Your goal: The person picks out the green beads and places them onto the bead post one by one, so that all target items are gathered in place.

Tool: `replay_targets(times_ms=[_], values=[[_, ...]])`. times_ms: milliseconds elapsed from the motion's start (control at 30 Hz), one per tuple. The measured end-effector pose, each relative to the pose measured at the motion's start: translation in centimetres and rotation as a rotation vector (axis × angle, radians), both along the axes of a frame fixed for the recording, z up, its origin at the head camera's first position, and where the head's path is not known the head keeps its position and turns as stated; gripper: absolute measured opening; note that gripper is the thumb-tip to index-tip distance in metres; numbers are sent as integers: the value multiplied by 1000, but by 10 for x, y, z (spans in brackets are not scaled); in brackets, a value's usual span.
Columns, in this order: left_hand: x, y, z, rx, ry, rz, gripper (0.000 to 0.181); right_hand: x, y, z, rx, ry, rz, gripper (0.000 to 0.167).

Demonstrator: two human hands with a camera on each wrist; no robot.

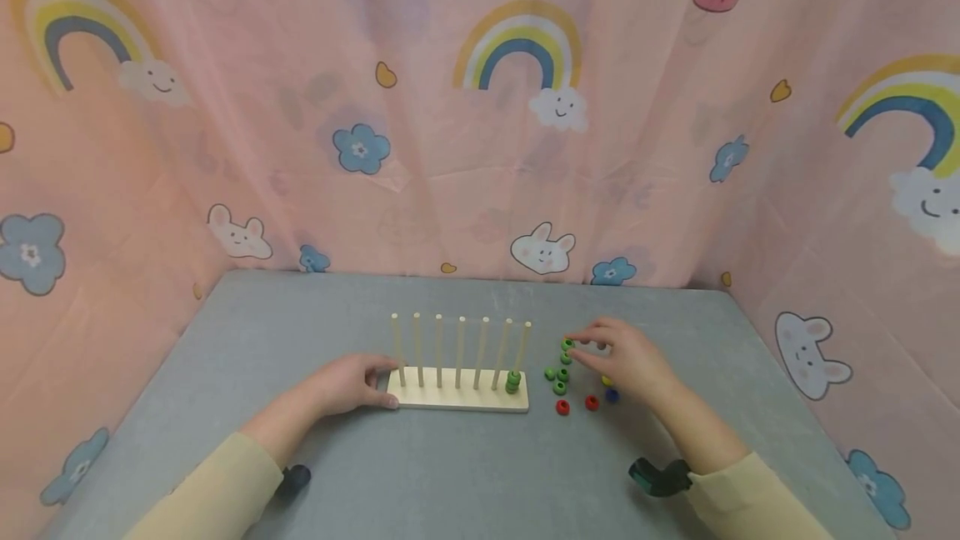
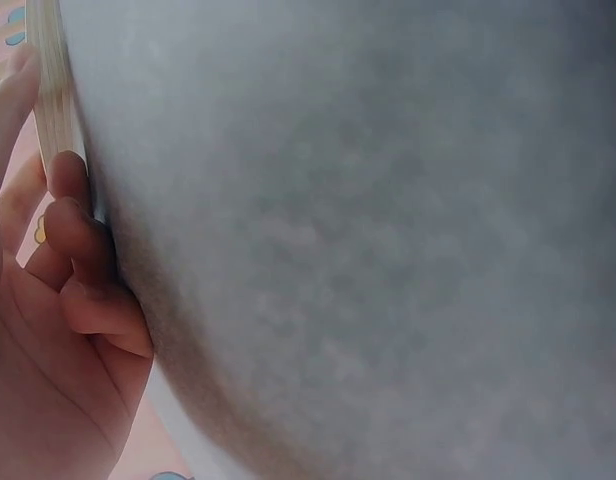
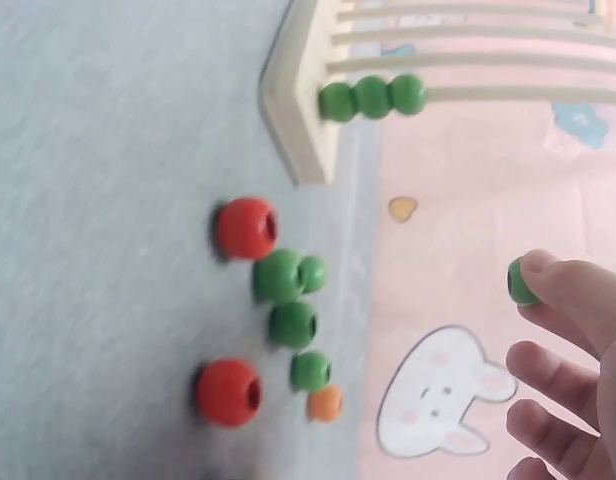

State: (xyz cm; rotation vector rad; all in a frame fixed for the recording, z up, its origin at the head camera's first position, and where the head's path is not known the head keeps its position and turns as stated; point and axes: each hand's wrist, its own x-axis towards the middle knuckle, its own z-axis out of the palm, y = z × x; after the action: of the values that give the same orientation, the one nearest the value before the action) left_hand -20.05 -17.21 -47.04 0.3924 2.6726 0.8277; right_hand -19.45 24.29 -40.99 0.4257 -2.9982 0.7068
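Bead (image 3: 518,287), green, pinched by right hand (image 1: 628,357), fingers above counter (image 1: 450,473), right of peg rack (image 1: 457,399); left hand (image 1: 348,382) grips rack's end. Slack pinch on round sides could drop it.

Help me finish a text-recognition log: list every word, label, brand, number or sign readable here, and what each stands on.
No readable text in any view.
Pegged board: no lettering visible.
Green bead in the right hand: no lettering visible.
Pink curtain: printed pictures, no words.
Dark wrist devices: too small to tell whether they bear any marking.
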Motion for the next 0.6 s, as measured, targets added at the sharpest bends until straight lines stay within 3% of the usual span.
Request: replay_targets(times_ms=[300, 600], values=[[0, 0, 1, 9, -7, -6, 62, 3, -15, 12, -98, 62, 45, 24], [0, -1, 3, 1, 0, -16, 61, 9, -30, 30, -239, 111, 20, 25]])
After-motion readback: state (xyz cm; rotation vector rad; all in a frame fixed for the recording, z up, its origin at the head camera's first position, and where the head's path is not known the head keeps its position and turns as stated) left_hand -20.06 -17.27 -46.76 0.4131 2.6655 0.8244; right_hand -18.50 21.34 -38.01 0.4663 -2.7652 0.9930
